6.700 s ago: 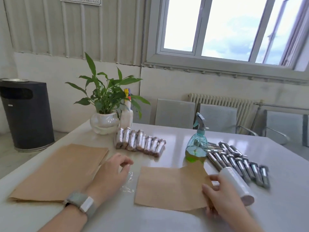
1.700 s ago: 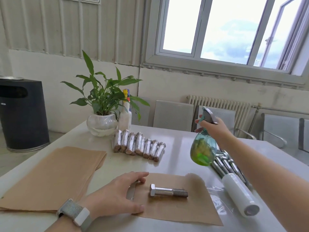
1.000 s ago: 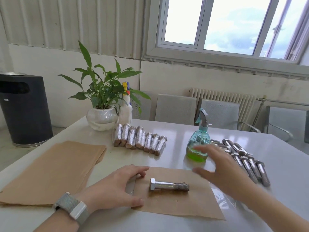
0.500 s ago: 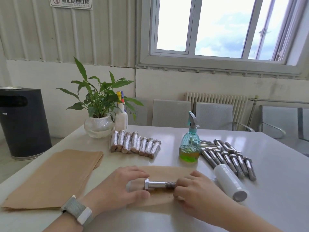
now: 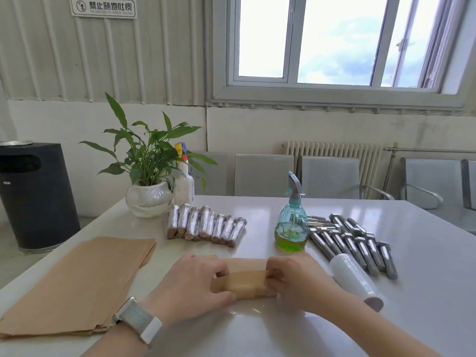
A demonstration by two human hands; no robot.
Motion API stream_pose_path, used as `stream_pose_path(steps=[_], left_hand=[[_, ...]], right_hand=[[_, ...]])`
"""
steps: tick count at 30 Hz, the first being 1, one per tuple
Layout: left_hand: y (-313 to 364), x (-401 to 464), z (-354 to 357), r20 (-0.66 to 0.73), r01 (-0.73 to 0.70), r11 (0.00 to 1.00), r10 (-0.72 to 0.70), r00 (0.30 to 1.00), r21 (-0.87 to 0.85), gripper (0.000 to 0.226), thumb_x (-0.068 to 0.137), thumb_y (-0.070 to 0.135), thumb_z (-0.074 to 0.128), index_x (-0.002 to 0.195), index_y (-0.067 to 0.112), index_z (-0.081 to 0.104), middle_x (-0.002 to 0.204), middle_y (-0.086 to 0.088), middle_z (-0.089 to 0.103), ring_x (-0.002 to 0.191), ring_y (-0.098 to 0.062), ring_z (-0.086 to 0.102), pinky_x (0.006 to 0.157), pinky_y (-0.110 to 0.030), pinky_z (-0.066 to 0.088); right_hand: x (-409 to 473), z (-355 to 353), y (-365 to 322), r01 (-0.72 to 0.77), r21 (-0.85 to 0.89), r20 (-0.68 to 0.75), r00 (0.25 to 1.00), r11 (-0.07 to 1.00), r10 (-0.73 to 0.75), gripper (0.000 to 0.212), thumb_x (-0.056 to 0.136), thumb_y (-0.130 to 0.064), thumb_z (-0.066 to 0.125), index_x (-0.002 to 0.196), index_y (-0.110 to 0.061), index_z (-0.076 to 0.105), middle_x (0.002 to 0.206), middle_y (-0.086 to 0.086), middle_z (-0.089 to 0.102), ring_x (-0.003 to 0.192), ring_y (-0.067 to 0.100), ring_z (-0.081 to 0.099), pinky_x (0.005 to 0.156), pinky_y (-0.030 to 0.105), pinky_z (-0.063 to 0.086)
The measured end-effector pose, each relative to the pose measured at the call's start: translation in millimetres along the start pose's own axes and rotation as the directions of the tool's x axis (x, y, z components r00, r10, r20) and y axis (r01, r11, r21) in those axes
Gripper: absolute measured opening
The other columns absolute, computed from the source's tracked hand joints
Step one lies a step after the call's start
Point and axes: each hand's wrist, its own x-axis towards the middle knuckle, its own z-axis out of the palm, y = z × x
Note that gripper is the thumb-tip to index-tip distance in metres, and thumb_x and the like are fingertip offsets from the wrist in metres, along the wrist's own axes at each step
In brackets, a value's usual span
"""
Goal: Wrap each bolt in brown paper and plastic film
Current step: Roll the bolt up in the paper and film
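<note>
The paper roll (image 5: 243, 282) lies on the table (image 5: 425, 253) directly in front of the person, its long axis running left to right, square across the line of sight. No bolt shows; judging by the roll's thickness, one is inside the paper. A flat tail of the same sheet (image 5: 247, 263) extends from the roll on the far side, so the rolling looks only partly done.

The left hand (image 5: 192, 284) grips the roll's left end, fingers curled over the top and thumb under the near edge. The right hand (image 5: 296, 280) pinches the right end the same way. Both sit equally close, one at each end, so the next turn would be away from the body, over the tail.

Just right of the right hand lies the film roll (image 5: 356, 280), its axis pointing toward the near right. Beyond it the bare bolts (image 5: 353, 240) lie in a row, and the spray bottle (image 5: 291, 225) stands beside them. Wrapped bolts (image 5: 206, 225) line up farther back, left of centre. A paper stack (image 5: 77, 284) lies well to the left.
</note>
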Motion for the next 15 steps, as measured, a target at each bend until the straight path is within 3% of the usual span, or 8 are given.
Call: stream_pose_path(steps=[3, 6, 9, 11, 13, 15], left_hand=[[6, 5, 5, -0.044, 0.046, 0.999, -0.046, 0.998, 0.016, 0.023, 0.078, 0.056, 0.053, 0.077, 0.035, 0.044, 0.078, 0.018, 0.05, 0.077, -0.004, 0.048, 0.074, -0.011, 0.027], [9, 9, 8, -0.059, 0.097, 0.995, -0.097, 0.994, -0.003, 0.023, 0.077, 0.052, 0.053, 0.069, 0.034, 0.041, 0.076, 0.016, 0.051, 0.075, -0.005, 0.047, 0.07, -0.01, 0.026], [10, 13, 10, -0.034, 0.175, 0.983, -0.177, 0.984, -0.06, 0.023, 0.072, 0.051, 0.056, 0.066, 0.033, 0.044, 0.076, 0.016, 0.055, 0.075, -0.004, 0.048, 0.062, -0.012, 0.029], [11, 16, 10, 0.017, 0.25, 0.96, -0.249, 0.968, -0.126, 0.02, 0.071, 0.048, 0.06, 0.068, 0.031, 0.05, 0.078, 0.015, 0.057, 0.075, -0.002, 0.051, 0.059, -0.016, 0.032], [13, 20, 8, 0.065, 0.299, 0.941, -0.292, 0.954, -0.16, 0.018, 0.071, 0.045, 0.063, 0.07, 0.03, 0.053, 0.078, 0.013, 0.059, 0.073, -0.001, 0.053, 0.058, -0.02, 0.036], [16, 23, 6, 0.093, 0.308, 0.941, -0.297, 0.95, -0.144, 0.016, 0.071, 0.043, 0.062, 0.072, 0.031, 0.052, 0.076, 0.012, 0.058, 0.072, -0.001, 0.052, 0.058, -0.021, 0.036]], right_hand=[[0, 4, 1, -0.042, 0.017, -0.027, 0.999, 0.999, 0.042, 0.014, 0.089, -0.038, 0.058, 0.097, -0.029, 0.064, 0.096, -0.007, 0.072, 0.093, 0.02, 0.059, 0.084, 0.027, 0.034], [-1, 10, -1, -0.056, -0.009, -0.088, 0.995, 0.998, 0.055, 0.019, 0.089, -0.043, 0.059, 0.104, -0.033, 0.062, 0.101, -0.012, 0.071, 0.097, 0.014, 0.059, 0.094, 0.027, 0.032], [-5, 9, -6, -0.059, -0.066, -0.207, 0.977, 0.996, 0.044, 0.039, 0.073, -0.045, 0.077, 0.108, -0.034, 0.062, 0.113, -0.014, 0.064, 0.106, 0.012, 0.059, 0.096, 0.033, 0.039], [-8, 7, -8, -0.026, -0.143, -0.287, 0.958, 0.989, -0.016, 0.043, 0.054, -0.045, 0.09, 0.09, -0.033, 0.068, 0.112, -0.007, 0.066, 0.102, 0.019, 0.064, 0.088, 0.039, 0.046], [-10, 9, -8, 0.077, -0.21, -0.32, 0.937, 0.975, -0.143, 0.025, 0.059, -0.04, 0.089, 0.072, -0.034, 0.069, 0.1, -0.009, 0.067, 0.092, 0.02, 0.066, 0.086, 0.039, 0.039], [-13, 13, -9, 0.143, -0.215, -0.3, 0.932, 0.966, -0.204, 0.014, 0.069, -0.038, 0.082, 0.065, -0.034, 0.069, 0.085, -0.013, 0.063, 0.078, 0.015, 0.063, 0.079, 0.036, 0.034]])
